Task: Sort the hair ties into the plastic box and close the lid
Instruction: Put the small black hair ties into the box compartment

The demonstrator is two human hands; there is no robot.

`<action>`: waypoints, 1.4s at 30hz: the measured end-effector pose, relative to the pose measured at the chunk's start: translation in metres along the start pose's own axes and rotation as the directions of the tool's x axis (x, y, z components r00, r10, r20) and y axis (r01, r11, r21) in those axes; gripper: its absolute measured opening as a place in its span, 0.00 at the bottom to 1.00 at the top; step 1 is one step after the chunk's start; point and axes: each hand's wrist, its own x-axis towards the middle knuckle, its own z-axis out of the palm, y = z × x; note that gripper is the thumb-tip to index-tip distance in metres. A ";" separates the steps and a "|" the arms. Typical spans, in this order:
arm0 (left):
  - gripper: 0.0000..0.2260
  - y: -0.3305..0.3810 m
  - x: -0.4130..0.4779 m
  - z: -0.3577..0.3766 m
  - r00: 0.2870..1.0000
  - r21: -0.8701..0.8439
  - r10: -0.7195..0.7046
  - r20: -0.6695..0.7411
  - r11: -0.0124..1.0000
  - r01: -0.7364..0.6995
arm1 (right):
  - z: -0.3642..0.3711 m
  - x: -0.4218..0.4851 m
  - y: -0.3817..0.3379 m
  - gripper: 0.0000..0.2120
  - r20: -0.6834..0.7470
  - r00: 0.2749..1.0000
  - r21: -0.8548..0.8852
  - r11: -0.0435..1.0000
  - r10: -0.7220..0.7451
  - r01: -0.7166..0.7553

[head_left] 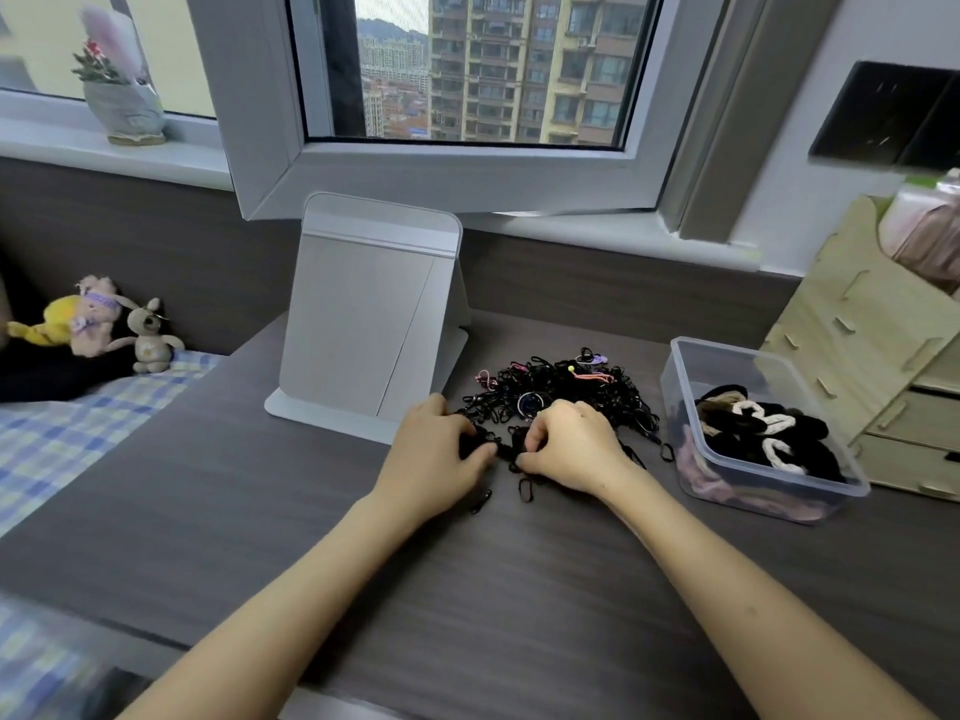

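A pile of small hair ties (576, 392), mostly black with a few pink and purple ones, lies on the dark wooden desk (467, 589). My left hand (436, 454) and my right hand (571, 446) sit at the pile's near edge, fingers curled, each gripping a clump of black hair ties between them. To the right stands a clear plastic box (680, 376), open, holding black, white and pink scrunchies (763, 433). No lid is in view.
A grey folding mirror stand (363, 314) stands behind the pile on the left. A light wooden drawer organiser (883, 356) is behind the box on the right. A few loose black ties (525, 491) lie near my wrists. A bed with plush toys (98, 324) borders the desk's left side.
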 end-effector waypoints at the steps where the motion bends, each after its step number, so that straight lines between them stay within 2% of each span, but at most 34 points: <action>1: 0.15 0.003 0.002 0.001 0.999 -0.022 -0.037 -0.014 0.999 0.037 | -0.001 -0.002 0.000 0.04 0.019 1.000 0.017 1.000 0.003 -0.003; 3: 0.14 0.008 0.004 0.002 0.996 -0.024 -0.087 -0.012 0.996 0.086 | -0.003 -0.006 0.001 0.03 0.045 0.999 0.012 1.000 0.000 -0.001; 6: 0.12 0.011 0.007 0.001 0.994 0.041 -0.099 0.048 0.994 0.097 | -0.005 -0.014 0.006 0.07 0.055 0.998 0.010 1.000 -0.004 0.004; 11: 0.07 0.016 0.011 -0.002 0.990 0.080 -0.112 0.081 0.991 0.106 | -0.014 -0.031 0.019 0.11 0.000 1.000 0.118 0.993 -0.023 0.022; 13: 0.07 0.018 0.010 -0.004 0.989 0.038 -0.113 0.095 0.993 0.110 | -0.016 -0.035 0.022 0.13 -0.012 0.999 0.183 0.983 -0.034 0.036; 18: 0.03 0.018 0.008 -0.017 0.971 -0.244 -0.155 0.181 0.950 0.197 | -0.022 -0.039 0.033 0.04 -0.024 1.000 0.267 0.964 -0.001 0.008; 21: 0.08 0.019 0.003 -0.028 0.961 -0.350 -0.120 0.250 0.914 0.206 | -0.025 -0.040 0.037 0.06 0.018 1.000 0.353 0.936 0.000 -0.007; 24: 0.09 0.019 -0.001 -0.034 0.957 -0.377 -0.050 0.286 0.912 0.160 | -0.026 -0.042 0.043 0.11 0.035 0.999 0.355 0.935 -0.028 0.014; 27: 0.13 0.021 -0.004 -0.037 0.958 -0.304 -0.008 0.286 0.948 0.098 | -0.025 -0.046 0.046 0.12 -0.079 0.994 0.341 0.935 -0.074 0.097; 30: 0.15 0.028 -0.005 -0.037 0.963 -0.282 0.010 0.270 0.957 0.069 | -0.024 -0.050 0.047 0.10 -0.297 0.952 0.282 0.944 -0.082 0.169; 33: 0.13 0.036 -0.002 -0.037 0.972 -0.289 0.010 0.233 0.956 0.060 | -0.028 -0.054 0.050 0.07 -0.432 0.901 0.385 0.895 -0.039 0.224; 39: 0.08 0.072 0.014 -0.034 0.979 -0.369 0.059 0.193 0.929 0.016 | -0.050 -0.075 0.069 0.14 -0.474 0.866 0.629 0.750 0.162 0.204; 42: 0.08 0.105 0.028 -0.027 0.984 -0.454 0.091 0.154 0.891 -0.011 | -0.071 -0.084 0.102 0.12 -0.501 0.824 0.665 0.727 0.264 0.172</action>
